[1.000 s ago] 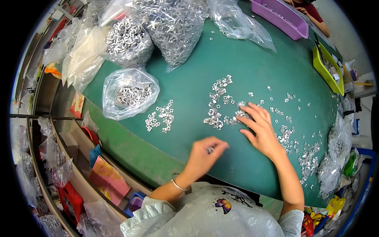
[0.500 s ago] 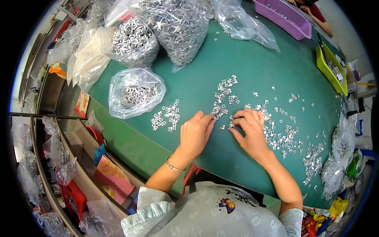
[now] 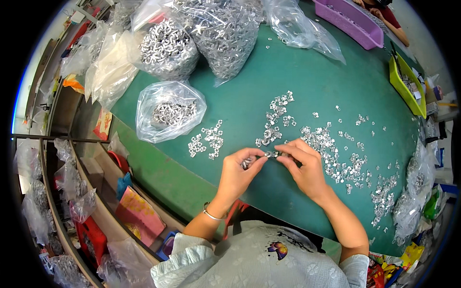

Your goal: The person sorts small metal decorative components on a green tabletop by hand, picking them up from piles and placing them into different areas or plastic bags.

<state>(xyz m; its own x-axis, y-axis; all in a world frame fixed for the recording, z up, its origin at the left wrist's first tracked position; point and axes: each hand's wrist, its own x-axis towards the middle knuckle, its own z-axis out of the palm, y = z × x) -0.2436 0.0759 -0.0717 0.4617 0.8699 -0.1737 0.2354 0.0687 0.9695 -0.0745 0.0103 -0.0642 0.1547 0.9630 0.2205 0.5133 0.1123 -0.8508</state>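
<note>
Above the table's near edge my hands meet, fingertips almost touching. My left hand (image 3: 238, 172) is closed, with several silvery metal pieces (image 3: 247, 163) in its curled fingers and one small piece (image 3: 268, 154) pinched at its tips. My right hand (image 3: 306, 169) pinches a small square-looking metal clip (image 3: 275, 154) between thumb and forefinger; its fingers partly cover it. Just beyond the fingertips lies a strip of small joined-looking metal pieces (image 3: 277, 113). Loose silvery clips (image 3: 331, 149) are scattered right of my right hand, and a smaller group (image 3: 206, 139) lies left of my left hand.
An opened clear bag of metal rings (image 3: 174, 114) sits on the green table (image 3: 230, 105) at left. Larger filled bags (image 3: 221, 43) stand behind it. Purple (image 3: 353, 26) and lime-green (image 3: 408, 86) trays are at far right, near another person's arm (image 3: 391, 26). Shelves (image 3: 103, 192) hold bags at left.
My hands have come together, the left lifting slightly away from the metal strip and turning so pieces in its fingers show. My right hand has moved a little nearer me with its clip.
</note>
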